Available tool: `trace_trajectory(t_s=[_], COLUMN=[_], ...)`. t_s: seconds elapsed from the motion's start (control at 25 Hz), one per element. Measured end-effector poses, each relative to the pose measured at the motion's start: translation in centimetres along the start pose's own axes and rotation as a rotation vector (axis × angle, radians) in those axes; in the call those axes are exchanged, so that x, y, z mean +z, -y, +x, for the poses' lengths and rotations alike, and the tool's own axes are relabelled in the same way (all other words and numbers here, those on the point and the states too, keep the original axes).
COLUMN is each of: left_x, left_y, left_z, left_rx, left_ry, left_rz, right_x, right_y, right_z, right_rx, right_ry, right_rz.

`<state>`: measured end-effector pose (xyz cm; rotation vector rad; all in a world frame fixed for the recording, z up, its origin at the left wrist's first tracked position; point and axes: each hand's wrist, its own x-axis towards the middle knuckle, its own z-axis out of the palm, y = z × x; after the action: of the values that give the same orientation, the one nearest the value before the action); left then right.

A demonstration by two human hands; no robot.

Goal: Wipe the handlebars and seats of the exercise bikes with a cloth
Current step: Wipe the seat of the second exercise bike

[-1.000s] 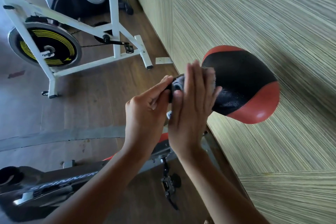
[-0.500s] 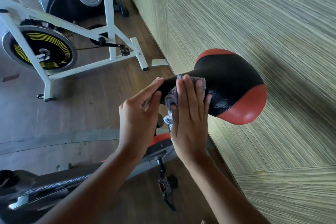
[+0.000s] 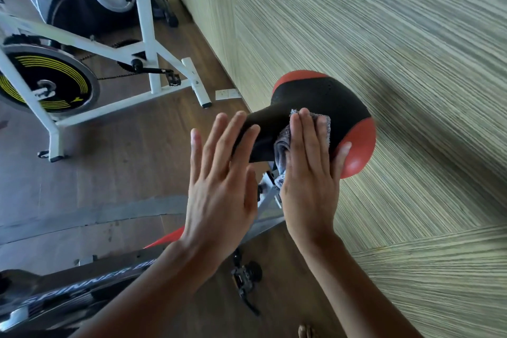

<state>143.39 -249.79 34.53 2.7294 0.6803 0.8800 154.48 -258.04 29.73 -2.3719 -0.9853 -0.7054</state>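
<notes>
- Our left hand [image 3: 219, 173] is spread wide, fingers straight, holding nothing. Its fingertips are at the narrow nose of the black-and-red padded bike seat [image 3: 329, 99], but we cannot tell if they touch. If nothing braces that nose, we reckon the seat may twist under the push.
- The small grey knitted cloth [image 3: 282, 145] sits bunched on the seat's middle, one end hanging off. Only pressure pins it, so it could slip and fall.
- Our right hand [image 3: 310, 173] lies flat on the cloth, fingers straight and together, thumb out on the red flank. It covers little, so the red rear edge could get missed.
- Round the room: a white-framed exercise bike [image 3: 148, 44] with a yellow-striped black flywheel [image 3: 46, 82] stands far left on the dark wooden plank floor [image 3: 123, 151].
- A streaked green-beige wall [image 3: 397, 63] runs just beside the seat, and knuckles might graze it.
</notes>
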Motion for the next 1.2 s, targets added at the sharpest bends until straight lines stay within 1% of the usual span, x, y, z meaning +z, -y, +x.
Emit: trace_trajectory(t_s=[0.08, 0.24, 0.32, 0.4, 0.52, 0.6, 0.72, 0.8, 0.88, 1.0, 1.08, 1.2], left_x=[0.5, 1.1, 1.2, 1.2, 1.2, 1.2, 1.0, 0.7, 0.7, 1.3, 1.9, 2.3], left_y=[-0.5, -1.3, -1.4, -1.3, -1.3, -1.5, -2.0, -2.7, -3.6, -5.3, -6.4, -7.6], left_z=[-0.2, -0.3, -0.3, -0.4, -0.4, -0.3, 0.0, 0.2, 0.8, 1.7, 2.2, 2.9], left_rx=[0.050, 0.016, 0.016, 0.014, 0.007, -0.001, -0.032, -0.035, 0.004, 0.049, 0.031, -0.026], left_ry=[0.043, 0.095, 0.102, 0.111, 0.114, 0.115, 0.139, 0.152, 0.161, 0.200, 0.225, 0.249], left_rz=[0.063, 0.117, 0.123, 0.121, 0.118, 0.124, 0.159, 0.185, 0.197, 0.192, 0.196, 0.186], right_x=[-0.7, -1.3, -1.3, -1.3, -1.6, -2.1, -2.8, -3.1, -3.7, -4.5, -4.5, -3.7], right_y=[-1.3, -3.7, -4.6, -5.2, -5.5, -5.4, -5.5, -5.8, -6.5, -8.3, -9.6, -11.3], right_z=[0.0, -0.5, -0.9, -1.3, -1.5, -1.3, -0.1, 1.0, 2.3, 4.7, 6.3, 7.8], right_rx=[-0.011, -0.031, -0.006, 0.043, 0.152, 0.259, 0.450, 0.521, 0.556, 0.613, 0.626, 0.650], right_ry=[0.022, 0.009, -0.005, 0.006, 0.021, 0.037, 0.076, 0.095, 0.142, 0.292, 0.387, 0.482], right_rz=[-0.034, -0.089, -0.058, 0.064, 0.362, 0.548, 0.717, 0.793, 0.840, 0.921, 0.958, 1.061])
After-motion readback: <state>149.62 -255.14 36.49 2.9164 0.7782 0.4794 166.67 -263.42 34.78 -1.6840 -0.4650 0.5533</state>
